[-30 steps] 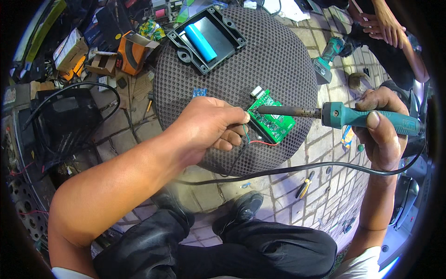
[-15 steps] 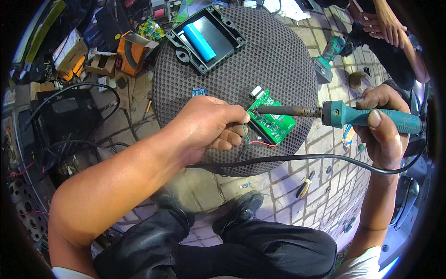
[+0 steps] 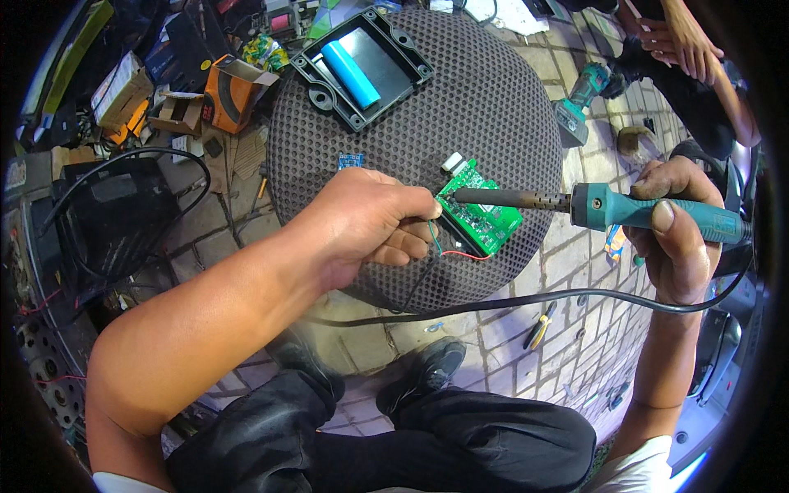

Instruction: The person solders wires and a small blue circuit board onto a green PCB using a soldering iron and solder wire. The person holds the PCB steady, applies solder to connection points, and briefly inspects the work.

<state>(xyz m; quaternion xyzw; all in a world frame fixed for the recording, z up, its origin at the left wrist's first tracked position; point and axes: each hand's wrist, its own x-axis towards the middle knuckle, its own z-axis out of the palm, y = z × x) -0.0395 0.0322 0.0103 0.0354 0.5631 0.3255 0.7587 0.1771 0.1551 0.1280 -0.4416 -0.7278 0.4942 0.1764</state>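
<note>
Holding, at centre: my left hand (image 3: 386,220), thumb and forefinger pinching the upper end of a thin green wire (image 3: 435,239) beside the left corner of a green circuit board (image 3: 499,220); other fingers curled.

Holding, at right: my right hand (image 3: 680,238), fingers wrapped round the teal handle of a soldering iron (image 3: 618,205). Its shaft points left, tip over the board's upper left; I cannot tell whether it touches.

Markings: a small printed patch near the handle's rear end; print on an orange box (image 3: 223,100), upper left, too small to read.

Board: lying at centre on a round stool (image 3: 481,90) with dark dimpled cover; white connector at its top edge, red wire (image 3: 467,255) at its lowest corner.

Edges and room: the stool's right rim curves near the board's right corner, the iron crossing above it. A stretch of cover separates the board from an open black case (image 3: 390,62) at top centre, which contains a blue cylinder (image 3: 351,75). Small blue board (image 3: 351,160): just above my left wrist. Black cable (image 3: 526,301): passing below the green board, well apart from it.

Floor, lower right: yellow-and-black pliers (image 3: 539,330).
</note>
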